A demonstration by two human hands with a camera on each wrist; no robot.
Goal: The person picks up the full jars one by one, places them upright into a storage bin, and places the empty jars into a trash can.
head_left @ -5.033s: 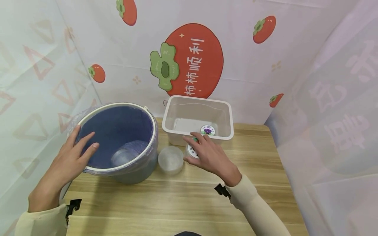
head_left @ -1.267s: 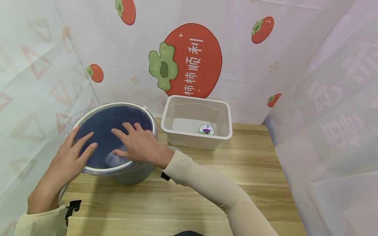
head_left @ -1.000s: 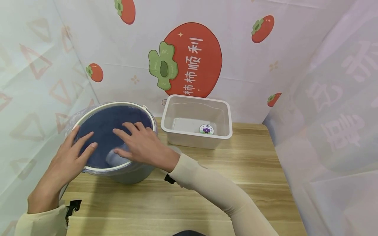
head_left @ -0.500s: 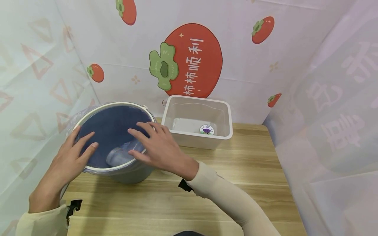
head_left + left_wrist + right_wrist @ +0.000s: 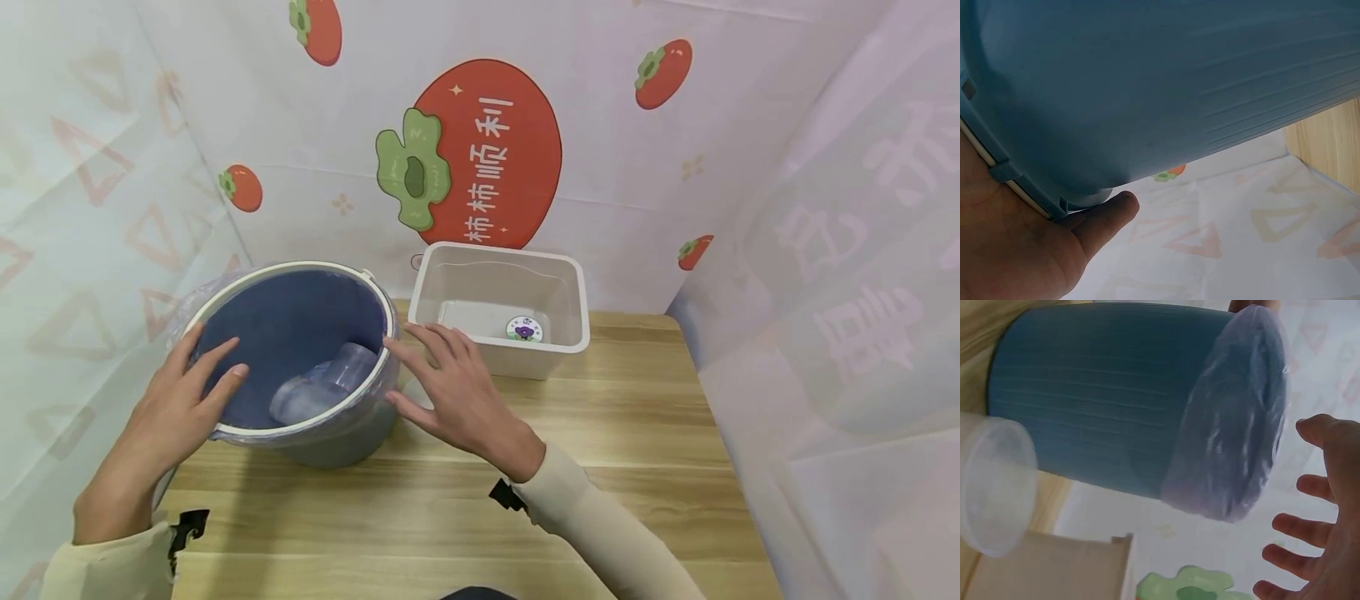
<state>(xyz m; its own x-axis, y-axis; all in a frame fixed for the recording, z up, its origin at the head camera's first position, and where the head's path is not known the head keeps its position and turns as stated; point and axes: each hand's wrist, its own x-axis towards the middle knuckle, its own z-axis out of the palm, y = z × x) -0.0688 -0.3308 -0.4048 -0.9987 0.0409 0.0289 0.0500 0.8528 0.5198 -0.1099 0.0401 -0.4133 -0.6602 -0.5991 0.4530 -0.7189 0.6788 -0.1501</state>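
Note:
A blue trash bin with a white rim and a translucent bag liner stands at the left. My left hand holds its left rim, thumb and some fingers over the opening. In the left wrist view, one finger lies along the outer wall. Inside the bin lie clear plastic containers. Just right of the bin's rim hovers my right hand, fingers spread, nothing held. A round translucent tub stands on the table beside the bin, mostly hidden by that hand in the head view.
A beige rectangular box stands behind my right hand, against the wall cloth. In it sits a round lid with a purple flower-like print. The wooden table ends near the right-hand cloth.
Five seconds ago my right hand was at a labelled tub on the table, now gone from there. Later it hung over the bin, then drew back right. Another clear container shows inside. My left hand stayed.

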